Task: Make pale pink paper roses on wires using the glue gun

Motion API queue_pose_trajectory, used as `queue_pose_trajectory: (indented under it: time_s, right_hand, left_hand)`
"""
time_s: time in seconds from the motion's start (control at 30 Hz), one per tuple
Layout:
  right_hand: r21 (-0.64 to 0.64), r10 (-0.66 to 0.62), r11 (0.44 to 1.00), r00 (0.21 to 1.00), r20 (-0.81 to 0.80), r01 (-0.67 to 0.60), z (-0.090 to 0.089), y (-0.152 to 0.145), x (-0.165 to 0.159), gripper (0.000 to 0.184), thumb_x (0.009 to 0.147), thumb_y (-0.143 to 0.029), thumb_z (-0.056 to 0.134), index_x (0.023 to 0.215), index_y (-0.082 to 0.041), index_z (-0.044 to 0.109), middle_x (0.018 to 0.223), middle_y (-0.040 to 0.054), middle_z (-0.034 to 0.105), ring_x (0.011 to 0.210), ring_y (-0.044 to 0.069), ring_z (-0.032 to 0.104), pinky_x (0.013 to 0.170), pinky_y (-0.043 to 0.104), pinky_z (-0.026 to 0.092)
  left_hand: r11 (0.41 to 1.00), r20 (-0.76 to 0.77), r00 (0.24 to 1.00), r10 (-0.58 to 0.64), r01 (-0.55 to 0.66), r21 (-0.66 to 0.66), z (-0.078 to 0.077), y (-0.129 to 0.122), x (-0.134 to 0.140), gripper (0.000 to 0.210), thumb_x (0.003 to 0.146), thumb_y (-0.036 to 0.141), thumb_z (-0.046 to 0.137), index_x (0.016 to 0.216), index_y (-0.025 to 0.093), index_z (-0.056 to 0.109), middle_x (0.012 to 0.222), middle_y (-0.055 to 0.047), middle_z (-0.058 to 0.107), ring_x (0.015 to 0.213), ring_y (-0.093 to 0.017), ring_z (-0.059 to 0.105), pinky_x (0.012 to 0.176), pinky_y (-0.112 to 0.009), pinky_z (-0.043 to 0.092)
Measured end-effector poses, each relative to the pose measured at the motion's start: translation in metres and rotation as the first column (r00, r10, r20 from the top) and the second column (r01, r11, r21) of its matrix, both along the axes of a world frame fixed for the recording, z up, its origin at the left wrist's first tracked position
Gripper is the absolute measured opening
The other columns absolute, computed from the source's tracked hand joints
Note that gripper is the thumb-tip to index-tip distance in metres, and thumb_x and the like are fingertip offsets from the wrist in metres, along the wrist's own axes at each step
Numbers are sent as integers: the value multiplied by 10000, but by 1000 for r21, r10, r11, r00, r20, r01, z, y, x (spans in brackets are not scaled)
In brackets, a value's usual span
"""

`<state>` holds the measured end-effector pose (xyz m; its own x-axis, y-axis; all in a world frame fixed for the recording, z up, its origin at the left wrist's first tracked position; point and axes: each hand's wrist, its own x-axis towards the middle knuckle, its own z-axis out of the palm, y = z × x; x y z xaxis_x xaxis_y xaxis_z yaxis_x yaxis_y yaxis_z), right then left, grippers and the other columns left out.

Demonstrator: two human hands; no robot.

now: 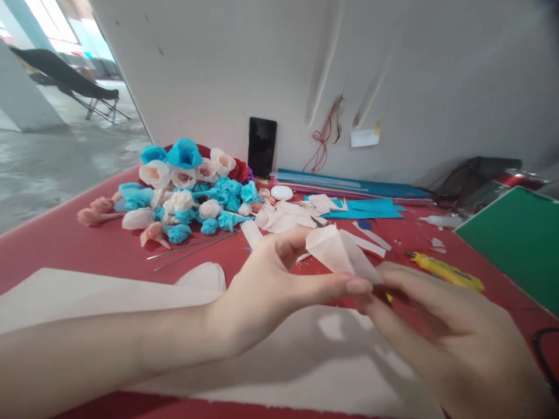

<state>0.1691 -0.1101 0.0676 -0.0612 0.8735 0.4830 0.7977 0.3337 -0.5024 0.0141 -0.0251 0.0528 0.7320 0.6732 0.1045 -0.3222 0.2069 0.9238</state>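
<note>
Between my two hands is a pale pink paper petal (338, 250), curled into a cone that narrows toward the lower right. My left hand (279, 285) has its thumb along the near side of the petal, its fingers behind. At the narrow end, my right hand (441, 331) pinches the tip with thumb and forefinger, touching the left thumb. Below both hands lies a large pale paper sheet (271, 361), with the hands' shadow on it. A small stack of rounded cut petals (203, 276) rests at the sheet's far edge.
Blue, white and pink paper flowers (187, 198) pile up at the back left beside thin wires (196, 250). A black phone (262, 145) leans on the wall. Paper scraps (288, 215), blue strips (362, 208), a yellow glue gun (445, 270) and a green board (515, 244) lie right.
</note>
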Motion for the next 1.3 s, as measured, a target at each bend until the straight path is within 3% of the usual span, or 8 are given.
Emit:
queue_pose_trajectory:
  time_s: [0.13,0.63,0.87,0.97,1.13,1.3]
  right_hand:
    - [-15,-13,1000,999,-44,12,0,0,1,120,860,-204,531,812,-297,590,722,-96,620,604,85,586,517,123,459]
    - [-28,21,999,994,-105,-24,-1,2,0,137,841,-186,555,844,-305,623,786,-118,654,646,66,612,550,77,476]
    - [16,44,999,986,-163,-42,-9,4,-2,172,837,-185,555,871,-336,629,773,-156,648,627,27,591,574,32,447]
    - [-40,33,998,989,-142,-39,-7,1,-1,176,839,-161,564,861,-318,639,807,-138,660,691,44,617,601,47,466]
    - [-61,8,998,988,-155,-17,-7,1,1,158,847,-219,560,922,-303,672,865,-71,679,730,100,639,592,111,500]
    - [-140,-17,990,975,-222,-14,-10,6,-2,144,830,-274,539,809,-260,681,779,-36,665,688,131,624,571,178,492]
  left_hand:
    - [1000,-32,999,-11,11,6,0,0,-1,81,737,115,684,806,158,693,858,-23,712,869,-171,665,792,-242,539]
    - [999,29,999,-46,46,-20,5,-1,0,66,749,189,693,779,131,686,777,-15,670,775,-121,643,757,-210,539]
    - [996,95,993,-71,76,-41,4,-1,0,92,755,71,659,813,143,660,736,13,645,732,-98,637,737,-210,539]
    - [996,111,990,-83,85,-14,5,0,1,100,766,52,639,712,134,658,704,23,627,707,-71,627,704,-159,517]
    - [997,74,995,-72,73,-14,8,0,0,106,790,93,625,711,144,673,710,15,634,716,-77,624,703,-158,504]
    - [998,53,998,-45,47,-30,6,2,2,65,771,120,655,711,145,654,714,15,645,711,-91,621,697,-187,509]
